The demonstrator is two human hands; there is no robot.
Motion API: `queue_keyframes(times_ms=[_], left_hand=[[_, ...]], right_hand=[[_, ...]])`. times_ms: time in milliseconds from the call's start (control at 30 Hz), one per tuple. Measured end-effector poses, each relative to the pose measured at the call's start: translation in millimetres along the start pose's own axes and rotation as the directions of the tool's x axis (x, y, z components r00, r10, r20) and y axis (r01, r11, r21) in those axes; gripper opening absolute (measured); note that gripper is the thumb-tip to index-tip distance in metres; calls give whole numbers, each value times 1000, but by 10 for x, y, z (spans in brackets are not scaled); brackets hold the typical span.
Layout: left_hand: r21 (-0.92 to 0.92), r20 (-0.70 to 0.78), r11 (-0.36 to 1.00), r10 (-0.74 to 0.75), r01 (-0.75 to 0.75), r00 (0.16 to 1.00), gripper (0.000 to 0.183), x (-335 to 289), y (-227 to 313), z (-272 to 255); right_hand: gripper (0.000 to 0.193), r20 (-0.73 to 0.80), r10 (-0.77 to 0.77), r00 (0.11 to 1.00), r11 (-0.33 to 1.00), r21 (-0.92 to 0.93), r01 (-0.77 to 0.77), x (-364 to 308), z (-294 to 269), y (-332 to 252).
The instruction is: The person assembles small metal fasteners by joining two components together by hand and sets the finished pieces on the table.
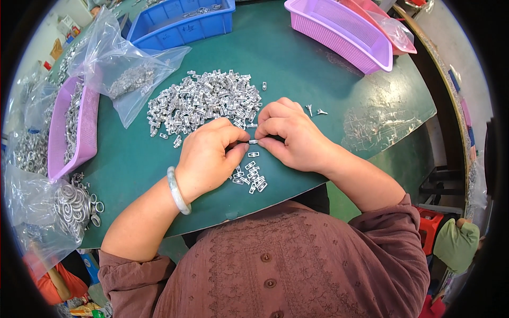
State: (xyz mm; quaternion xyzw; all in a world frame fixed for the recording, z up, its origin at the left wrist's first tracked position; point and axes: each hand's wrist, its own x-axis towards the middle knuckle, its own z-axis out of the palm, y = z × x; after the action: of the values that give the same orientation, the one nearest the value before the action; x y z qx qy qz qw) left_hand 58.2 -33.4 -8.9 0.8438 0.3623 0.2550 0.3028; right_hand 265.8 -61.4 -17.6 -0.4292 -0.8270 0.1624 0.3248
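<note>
Between my two hands is a small silver metal link piece (253, 141). My left hand (208, 153), with a pale bangle (178, 191) on its wrist, pinches one end between thumb and forefinger. At the other end, the thumb and fingers of my right hand (293, 133) are closed on it. Just beyond my hands lies a large pile of similar silver pieces (204, 100). One loose piece (253, 155) rests right below my fingertips, and a smaller cluster of pieces (255, 177) lies nearer to me.
Two tiny silver Eiffel-tower-shaped charms (321, 112) lie right of my right hand. A blue bin (180, 32) and purple baskets (339, 42) stand at the back. At left are another purple basket (87, 132), a plastic bag (127, 74) and silver rings (74, 212).
</note>
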Motion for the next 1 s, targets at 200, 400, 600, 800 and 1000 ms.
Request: queue_keyframes(times_ms=[200, 400, 600, 800, 1000], left_hand=[[-8, -1, 1000, -8, 8, 1000, 8, 1, -1, 6], [7, -2, 1000, -20, 21, 1000, 7, 3, 9, 6], [21, -29, 1000, 21, -21, 999, 6, 21, 9, 28], [19, -53, 999, 41, -40, 998, 6, 15, 21, 47], [13, -49, 999, 33, -32, 998, 7, 9, 19, 47]], right_hand=[[13, -12, -7, 1000, 1000, 13, 7, -3, 12, 18], [15, -4, 8, 1000, 999, 37, -8, 2, 14, 11], [15, 0, 12, 1000, 999, 48, -12, 9, 17, 11], [16, 9, 50, 999, 997, 66, -50, 4, -20, -9], [13, 30, 18, 999, 1000, 8, -19, -5, -23, -31]])
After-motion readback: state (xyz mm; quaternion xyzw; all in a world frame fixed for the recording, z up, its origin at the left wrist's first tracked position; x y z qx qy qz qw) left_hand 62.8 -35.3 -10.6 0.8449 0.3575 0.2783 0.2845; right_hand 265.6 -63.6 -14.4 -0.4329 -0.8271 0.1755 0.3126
